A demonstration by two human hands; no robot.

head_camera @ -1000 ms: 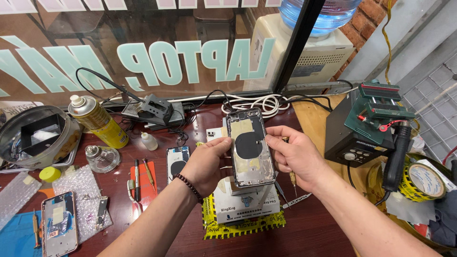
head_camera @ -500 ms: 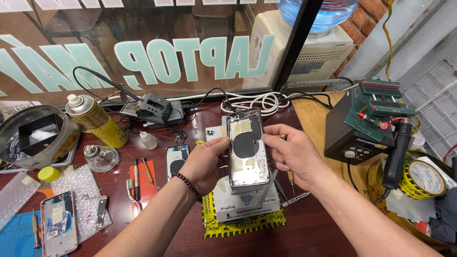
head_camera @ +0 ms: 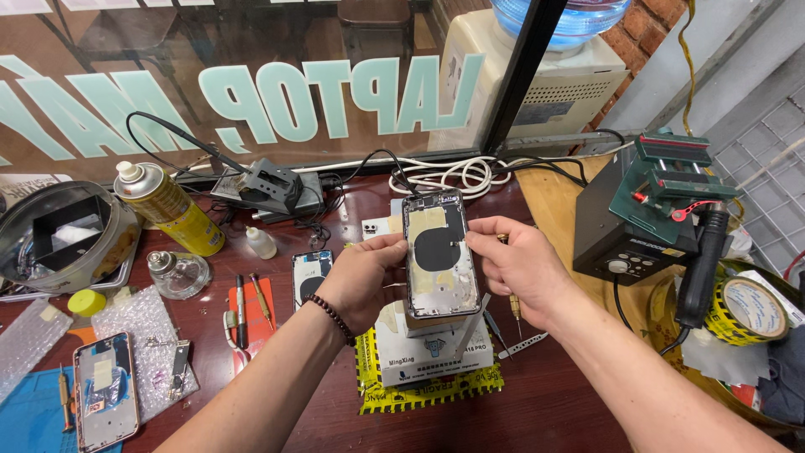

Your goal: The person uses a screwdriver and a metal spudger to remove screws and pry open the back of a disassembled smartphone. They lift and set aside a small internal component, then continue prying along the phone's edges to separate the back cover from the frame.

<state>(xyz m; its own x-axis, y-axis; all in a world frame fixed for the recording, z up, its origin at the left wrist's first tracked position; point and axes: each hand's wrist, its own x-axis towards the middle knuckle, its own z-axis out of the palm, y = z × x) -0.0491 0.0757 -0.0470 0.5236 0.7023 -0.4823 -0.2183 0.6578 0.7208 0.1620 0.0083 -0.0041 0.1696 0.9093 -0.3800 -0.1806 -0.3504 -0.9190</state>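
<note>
On the dark red surface, a black heating station stands at the right edge and a white device on a yellow mat sits at the centre. Above that white device, the phone housing is held upright with its open inside facing the camera (a dark round coil shows in its middle), the left hand clasping its left edge and the right hand pinching its right edge. Smaller things lie to the left: a yellow spray can, a second phone housing and a small white bottle.
</note>
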